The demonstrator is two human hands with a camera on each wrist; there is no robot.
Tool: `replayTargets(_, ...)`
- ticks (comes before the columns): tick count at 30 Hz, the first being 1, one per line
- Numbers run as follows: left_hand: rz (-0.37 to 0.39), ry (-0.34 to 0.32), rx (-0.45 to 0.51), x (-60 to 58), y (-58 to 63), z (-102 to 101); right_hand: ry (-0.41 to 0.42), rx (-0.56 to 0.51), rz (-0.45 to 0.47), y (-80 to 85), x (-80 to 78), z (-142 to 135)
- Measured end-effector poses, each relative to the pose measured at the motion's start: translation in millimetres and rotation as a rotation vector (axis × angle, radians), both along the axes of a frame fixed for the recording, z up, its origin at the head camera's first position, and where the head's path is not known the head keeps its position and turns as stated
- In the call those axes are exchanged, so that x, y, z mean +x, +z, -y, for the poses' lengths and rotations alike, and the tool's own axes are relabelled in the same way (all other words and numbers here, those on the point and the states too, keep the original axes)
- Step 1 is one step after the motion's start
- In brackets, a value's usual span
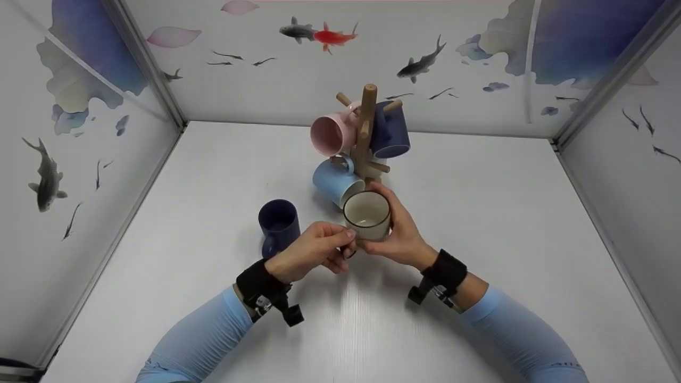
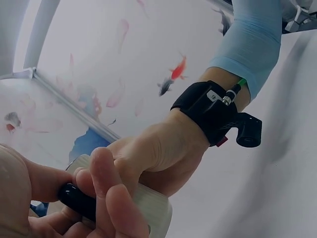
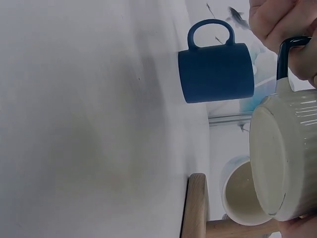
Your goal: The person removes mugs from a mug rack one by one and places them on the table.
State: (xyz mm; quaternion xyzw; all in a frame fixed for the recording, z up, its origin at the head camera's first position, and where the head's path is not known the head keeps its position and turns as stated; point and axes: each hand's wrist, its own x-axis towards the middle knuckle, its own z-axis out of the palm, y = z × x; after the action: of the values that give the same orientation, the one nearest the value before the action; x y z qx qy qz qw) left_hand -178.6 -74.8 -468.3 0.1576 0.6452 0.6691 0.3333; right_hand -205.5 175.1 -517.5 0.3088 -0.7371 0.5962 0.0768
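Note:
A cream mug [image 1: 368, 213] with a dark rim is held by both hands in front of the rack in the head view. My right hand [image 1: 403, 238] grips its body from the right, fingers on the far side. At the near left, my left hand [image 1: 314, 247] pinches the dark handle [image 2: 79, 201], which shows between thumb and fingers in the left wrist view. The mug's ribbed side and pale base [image 3: 270, 153] face the right wrist camera. Just left of the left hand, a dark blue mug [image 1: 279, 221] stands upright on the table.
Behind the cream mug stands a wooden mug rack [image 1: 368, 101] with several pegs. A pink mug [image 1: 327, 135], a second dark blue mug [image 1: 392, 135] and a light blue mug [image 1: 332, 178] hang on it. Patterned walls enclose the white table [image 1: 479, 202] at the back and sides.

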Motion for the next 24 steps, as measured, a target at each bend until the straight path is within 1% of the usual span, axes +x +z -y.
replayTargets(9, -0.012, 0.063, -0.011, 4.0, -4.9, -2.1, 0.013, 0.025, -0.015, -0.3, -1.9, -2.5)
replayTargets(13, -0.011, 0.096, -0.02, 5.5, -5.5, -0.9, -0.01, 0.047, -0.022, 0.1, -1.9, -4.9)
replayTargets(18, -0.021, 0.126, -0.041, 5.6, -7.0, 2.2, -0.051, 0.099, -0.044, 0.7, -1.4, -7.7)
replayTargets(24, -0.03, 0.155, -0.045, 5.5, -7.7, 5.8, -0.06, 0.114, -0.045, 0.8, -1.2, -9.3)
